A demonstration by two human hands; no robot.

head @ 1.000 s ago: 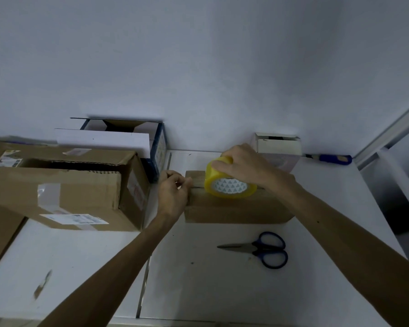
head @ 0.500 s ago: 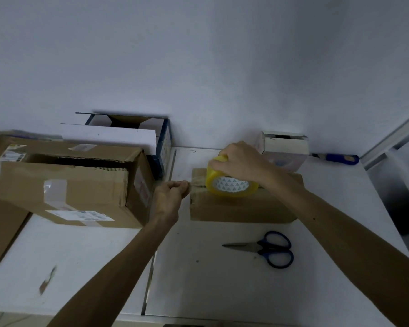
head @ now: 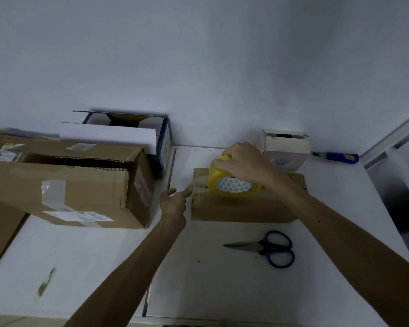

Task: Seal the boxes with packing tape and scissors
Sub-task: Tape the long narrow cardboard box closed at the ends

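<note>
A low brown cardboard box (head: 243, 208) lies on the white table (head: 217, 279). My right hand (head: 242, 162) grips a yellow roll of packing tape (head: 233, 184) on top of the box, with a clear strip running from the roll to the box's left edge. My left hand (head: 174, 201) is at that left edge, its extended fingers pressing the tape end against the box's side. Blue-handled scissors (head: 268, 249) lie shut on the table in front of the box, untouched.
A large open brown box (head: 69, 185) sits at left, with a white and blue open box (head: 128, 135) behind it. A small white box (head: 285, 147) and a blue-handled tool (head: 338, 158) lie by the wall. Another carton (head: 0, 230) overhangs the left edge.
My left hand has opened from a pinch on the tape end and moved down the box's left edge, fingers now stretched out. The right hand stays on the roll.
</note>
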